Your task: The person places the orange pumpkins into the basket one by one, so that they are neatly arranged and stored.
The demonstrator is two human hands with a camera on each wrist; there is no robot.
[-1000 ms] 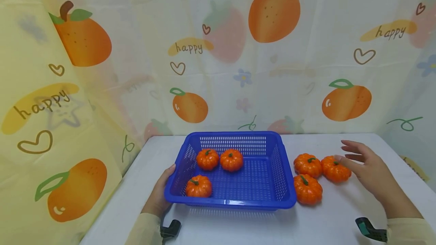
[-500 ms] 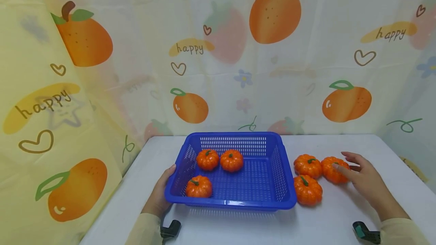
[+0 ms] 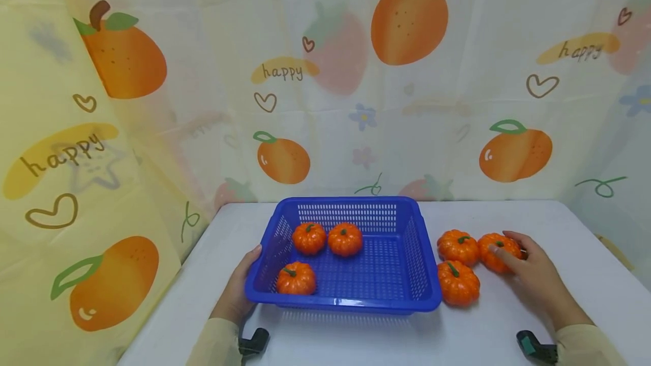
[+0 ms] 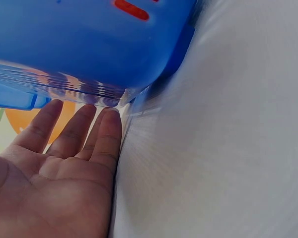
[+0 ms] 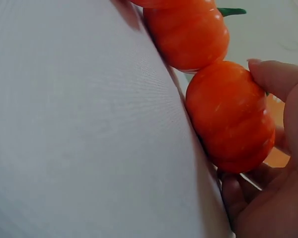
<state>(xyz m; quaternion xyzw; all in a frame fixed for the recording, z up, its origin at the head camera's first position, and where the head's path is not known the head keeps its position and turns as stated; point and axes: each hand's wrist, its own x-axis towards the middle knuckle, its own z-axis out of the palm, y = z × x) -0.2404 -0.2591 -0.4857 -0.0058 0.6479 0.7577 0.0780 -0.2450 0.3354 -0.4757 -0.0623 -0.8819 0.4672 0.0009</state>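
My left hand (image 3: 238, 287) rests against the left side of a blue plastic basket (image 3: 338, 302). In the left wrist view its fingers (image 4: 72, 130) stretch out nearly straight to the basket's slotted side wall (image 4: 89, 89). My right hand (image 3: 540, 275) is round the rightmost small orange pumpkin (image 3: 493, 254) on the table, thumb on top near the stem. The right wrist view shows this pumpkin (image 5: 231, 116) between the thumb (image 5: 275, 77) and the curled fingers, low at the table. Two more pumpkins, a back one (image 3: 458, 247) and a front one (image 3: 459, 284), sit beside it.
Three pumpkins lie inside the basket: one at back left (image 3: 309, 238), one at back middle (image 3: 345, 239), one at front left (image 3: 296, 278). The basket stands on a white table (image 3: 386, 343). Behind hangs a fruit-patterned curtain (image 3: 437, 100).
My right hand has come down and left onto the rightmost pumpkin, and its fingers have closed round it. The left hand and the basket have stayed put.
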